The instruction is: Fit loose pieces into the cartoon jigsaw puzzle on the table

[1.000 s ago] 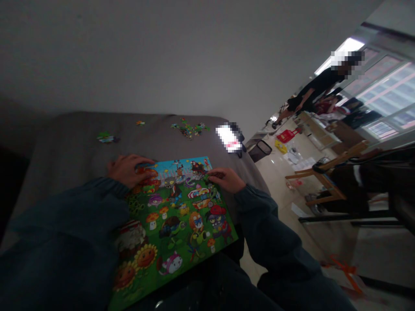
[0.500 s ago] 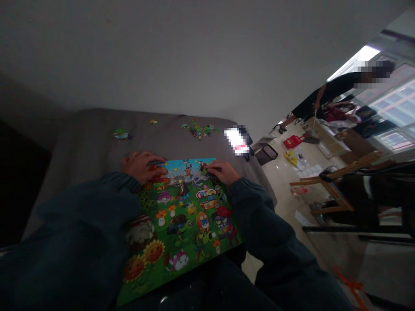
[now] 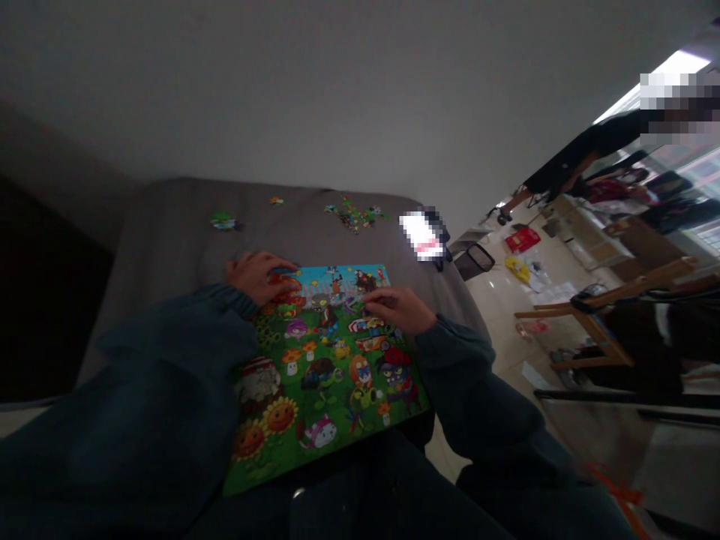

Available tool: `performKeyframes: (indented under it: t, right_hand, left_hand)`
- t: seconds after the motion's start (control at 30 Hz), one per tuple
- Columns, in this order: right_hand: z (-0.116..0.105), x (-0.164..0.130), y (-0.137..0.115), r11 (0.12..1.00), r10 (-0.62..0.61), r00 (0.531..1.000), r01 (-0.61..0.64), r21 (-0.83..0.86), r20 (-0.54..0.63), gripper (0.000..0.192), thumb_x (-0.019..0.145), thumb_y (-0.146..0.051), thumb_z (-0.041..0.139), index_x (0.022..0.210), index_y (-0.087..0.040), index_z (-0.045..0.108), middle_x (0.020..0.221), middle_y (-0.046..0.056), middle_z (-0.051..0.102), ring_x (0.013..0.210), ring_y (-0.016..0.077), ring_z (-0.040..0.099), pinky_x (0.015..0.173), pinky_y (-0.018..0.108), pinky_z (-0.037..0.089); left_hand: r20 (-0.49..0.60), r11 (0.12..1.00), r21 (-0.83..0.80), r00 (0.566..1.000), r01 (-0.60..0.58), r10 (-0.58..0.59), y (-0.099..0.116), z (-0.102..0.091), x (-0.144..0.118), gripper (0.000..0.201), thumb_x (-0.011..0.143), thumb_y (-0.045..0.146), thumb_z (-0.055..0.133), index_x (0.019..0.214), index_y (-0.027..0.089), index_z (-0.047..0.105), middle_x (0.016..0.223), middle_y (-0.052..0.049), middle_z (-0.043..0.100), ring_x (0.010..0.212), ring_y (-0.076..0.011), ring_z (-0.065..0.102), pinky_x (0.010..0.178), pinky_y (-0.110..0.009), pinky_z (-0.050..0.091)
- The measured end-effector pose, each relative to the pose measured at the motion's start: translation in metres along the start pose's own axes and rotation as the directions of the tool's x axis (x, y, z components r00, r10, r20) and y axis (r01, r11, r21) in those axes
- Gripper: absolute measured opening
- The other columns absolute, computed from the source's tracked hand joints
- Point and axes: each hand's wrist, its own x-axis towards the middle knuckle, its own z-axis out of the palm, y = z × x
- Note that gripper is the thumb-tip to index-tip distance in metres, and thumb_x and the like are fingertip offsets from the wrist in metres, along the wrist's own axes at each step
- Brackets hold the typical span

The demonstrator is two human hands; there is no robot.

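Observation:
A jigsaw puzzle board with cartoon plants and zombies on green lies on the front edge of the grey cloth-covered surface, over my lap. My left hand rests at its far left corner, fingers spread over the edge. Over the upper right part of the puzzle is my right hand, its thumb and fingers pinched together. Whether a piece sits in that pinch cannot be made out. Beyond the board lies a pile of loose puzzle pieces. A smaller cluster of pieces and a few pieces lie farther left.
A lit phone lies at the right of the grey cloth surface. A pale wall rises behind it. To the right, a wooden chair, a red bag and a person are on the tiled floor side.
My right hand has moved nearer along the board, away from its far edge, uncovering the upper right corner. My left hand stays at the far left corner. The whole view has shifted slightly.

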Motion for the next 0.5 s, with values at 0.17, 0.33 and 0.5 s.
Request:
performKeyframes:
  t: [0.17, 0.33, 0.5]
  right_hand:
    - [0.034, -0.024, -0.047, 0.984, -0.165, 0.959, 0.175, -0.024, 0.229, 0.021, 0.09, -0.024, 0.059, 0.107, -0.016, 0.069, 0.085, 0.005, 0.071, 0.072, 0.0128, 0.064, 0.068, 0.026, 0.05]
    - [0.053, -0.007, -0.057, 0.95, -0.179, 0.946, 0.238, -0.203, 0.271, 0.019, 0.09, -0.017, 0.059, 0.106, -0.016, 0.07, 0.095, 0.007, 0.071, 0.086, 0.0156, 0.064, 0.083, 0.032, 0.047]
    - [0.059, 0.001, -0.056, 0.95, -0.176, 0.94, 0.24, -0.199, 0.292, 0.02, 0.09, -0.019, 0.06, 0.107, -0.015, 0.07, 0.096, 0.008, 0.071, 0.088, 0.0159, 0.063, 0.082, 0.031, 0.046]
  left_hand:
    - [0.006, 1.0, 0.008, 1.0, 0.01, -0.01, 0.004, -0.001, -0.002, 0.042, 0.075, 0.059, 0.066, 0.11, 0.036, 0.069, 0.117, -0.003, 0.064, 0.113, -0.0332, 0.048, 0.086, -0.042, 0.032]
    - [-0.002, 1.0, 0.003, 1.0, 0.015, -0.015, 0.006, -0.002, -0.004, 0.041, 0.074, 0.059, 0.067, 0.108, 0.036, 0.07, 0.116, -0.002, 0.064, 0.113, -0.0321, 0.048, 0.087, -0.042, 0.032]
    - [-0.003, 1.0, -0.007, 1.0, 0.011, -0.011, 0.007, -0.003, -0.005, 0.041, 0.073, 0.058, 0.068, 0.108, 0.036, 0.07, 0.115, -0.003, 0.064, 0.112, -0.0318, 0.048, 0.086, -0.042, 0.033]
